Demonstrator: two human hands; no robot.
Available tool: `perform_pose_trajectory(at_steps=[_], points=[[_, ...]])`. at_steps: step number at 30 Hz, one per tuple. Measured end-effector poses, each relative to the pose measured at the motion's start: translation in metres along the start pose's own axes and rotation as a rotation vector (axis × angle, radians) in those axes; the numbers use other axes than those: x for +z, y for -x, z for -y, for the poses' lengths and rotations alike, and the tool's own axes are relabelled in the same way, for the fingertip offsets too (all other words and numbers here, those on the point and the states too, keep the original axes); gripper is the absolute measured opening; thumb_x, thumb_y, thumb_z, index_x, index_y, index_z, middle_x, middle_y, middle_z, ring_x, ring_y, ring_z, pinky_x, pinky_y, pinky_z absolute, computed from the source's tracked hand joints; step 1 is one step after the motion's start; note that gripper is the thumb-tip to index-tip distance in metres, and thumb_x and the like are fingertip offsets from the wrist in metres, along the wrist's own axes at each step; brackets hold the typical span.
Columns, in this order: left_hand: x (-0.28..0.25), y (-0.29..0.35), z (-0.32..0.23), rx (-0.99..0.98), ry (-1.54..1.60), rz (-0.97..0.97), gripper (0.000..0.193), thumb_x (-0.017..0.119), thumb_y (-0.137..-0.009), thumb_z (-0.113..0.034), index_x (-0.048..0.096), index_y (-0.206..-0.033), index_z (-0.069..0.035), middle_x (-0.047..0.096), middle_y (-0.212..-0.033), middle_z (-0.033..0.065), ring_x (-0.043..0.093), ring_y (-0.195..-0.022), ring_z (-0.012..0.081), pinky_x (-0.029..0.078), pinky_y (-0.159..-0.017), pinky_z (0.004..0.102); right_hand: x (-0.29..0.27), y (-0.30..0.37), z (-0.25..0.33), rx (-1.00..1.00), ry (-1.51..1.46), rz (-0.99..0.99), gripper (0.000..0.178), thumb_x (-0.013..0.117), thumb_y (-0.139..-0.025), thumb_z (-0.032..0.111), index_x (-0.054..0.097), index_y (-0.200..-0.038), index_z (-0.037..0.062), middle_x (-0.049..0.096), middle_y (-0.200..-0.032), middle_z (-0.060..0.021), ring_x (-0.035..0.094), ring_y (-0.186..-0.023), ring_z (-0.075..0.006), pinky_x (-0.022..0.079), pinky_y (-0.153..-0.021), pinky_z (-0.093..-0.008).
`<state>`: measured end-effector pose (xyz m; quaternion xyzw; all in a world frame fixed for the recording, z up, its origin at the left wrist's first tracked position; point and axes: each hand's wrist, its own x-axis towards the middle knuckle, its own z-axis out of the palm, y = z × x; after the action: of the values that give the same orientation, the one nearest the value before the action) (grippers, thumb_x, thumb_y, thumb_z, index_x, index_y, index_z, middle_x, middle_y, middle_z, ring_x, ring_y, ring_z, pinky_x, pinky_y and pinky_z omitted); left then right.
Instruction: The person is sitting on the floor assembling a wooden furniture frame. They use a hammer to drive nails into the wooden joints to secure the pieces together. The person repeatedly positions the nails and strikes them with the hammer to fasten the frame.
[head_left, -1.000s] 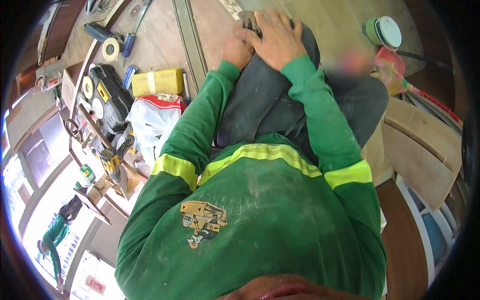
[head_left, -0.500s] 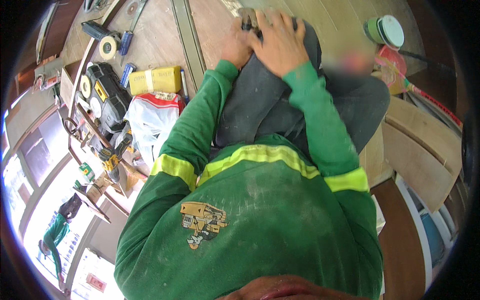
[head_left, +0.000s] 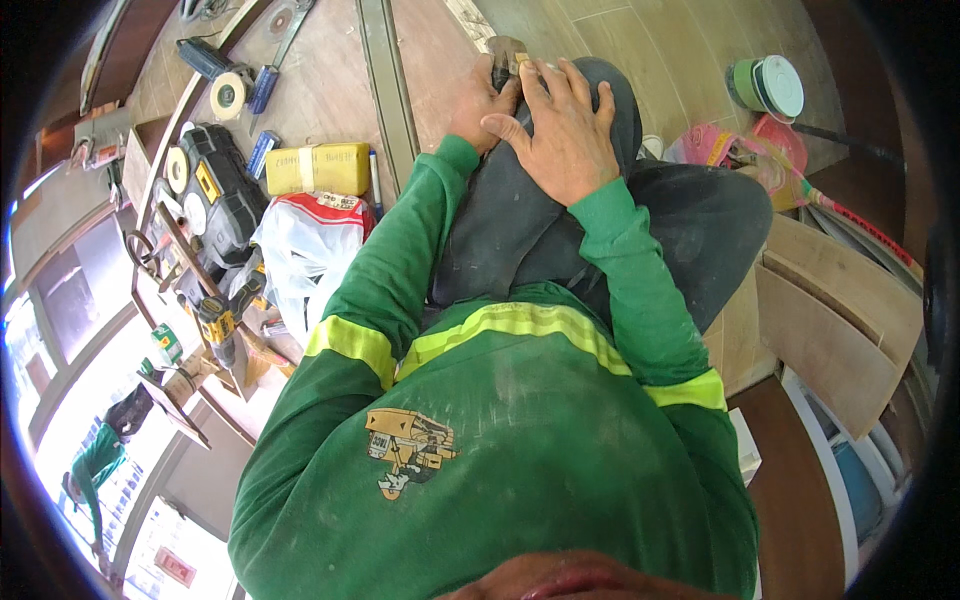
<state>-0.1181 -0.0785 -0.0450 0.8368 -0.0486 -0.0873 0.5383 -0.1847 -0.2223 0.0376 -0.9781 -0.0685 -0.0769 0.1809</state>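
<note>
My left hand [head_left: 482,108] is beyond my raised knee, its fingers curled against a small dark object [head_left: 508,52] with black and tan parts. What kind of thing it is I cannot make out, since the hand partly covers it. My right hand [head_left: 572,140] lies with fingers spread over the dark trouser leg [head_left: 515,210] at the knee. Its index fingertip is close to the tan part of the dark object. Both forearms are in green sleeves with yellow bands.
To the left lie a yellow wrapped block [head_left: 318,170], a marker [head_left: 375,185], a white plastic bag [head_left: 310,250], a black case [head_left: 222,190] and a yellow drill [head_left: 217,325]. A metal rail [head_left: 385,90] runs ahead. Buckets [head_left: 765,88] and boards [head_left: 830,320] stand right. Another person [head_left: 98,465] is far left.
My right hand has shifted slightly down and right, away from the left hand, and its thumb now shows apart. The left hand stays by the dark object.
</note>
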Motion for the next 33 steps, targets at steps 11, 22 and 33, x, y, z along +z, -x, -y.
perform_pose_trajectory(at_steps=[11,22,33], points=[[0.004,-0.005,0.039,-0.003,0.157,0.008,0.039,0.07,-0.099,-0.028,0.06,-0.12,0.004,0.07,-0.088,0.019,0.068,-0.078,0.0287,0.055,-0.07,0.0415,-0.003,-0.011,0.003,0.005,0.003,0.099,0.082,0.048,-0.102,0.069,0.048,-0.156,0.006,0.052,-0.157,-0.0124,0.04,-0.151,-0.0328,0.017,-0.121,-0.0723],[-0.018,-0.006,-0.008,-0.125,0.129,-0.006,0.038,0.07,-0.098,-0.032,0.066,-0.115,0.001,0.068,-0.092,0.0136,0.062,-0.086,0.0214,0.052,-0.082,0.0395,-0.006,-0.064,-0.15,0.433,-0.623,-0.094,0.063,0.058,-0.104,0.058,0.069,-0.134,0.0044,0.073,-0.126,-0.0145,0.066,-0.121,-0.0301,0.05,-0.102,-0.0376],[-0.026,-0.013,0.005,-0.186,0.021,-0.058,0.039,0.072,-0.103,-0.026,0.063,-0.128,0.002,0.068,-0.103,0.0073,0.065,-0.094,0.0176,0.053,-0.086,0.0335,0.217,-0.016,-0.366,0.946,-0.857,0.469,0.046,0.067,-0.097,0.051,0.079,-0.098,0.006,0.077,-0.092,-0.0107,0.073,-0.091,-0.0203,0.054,-0.076,-0.0385]])
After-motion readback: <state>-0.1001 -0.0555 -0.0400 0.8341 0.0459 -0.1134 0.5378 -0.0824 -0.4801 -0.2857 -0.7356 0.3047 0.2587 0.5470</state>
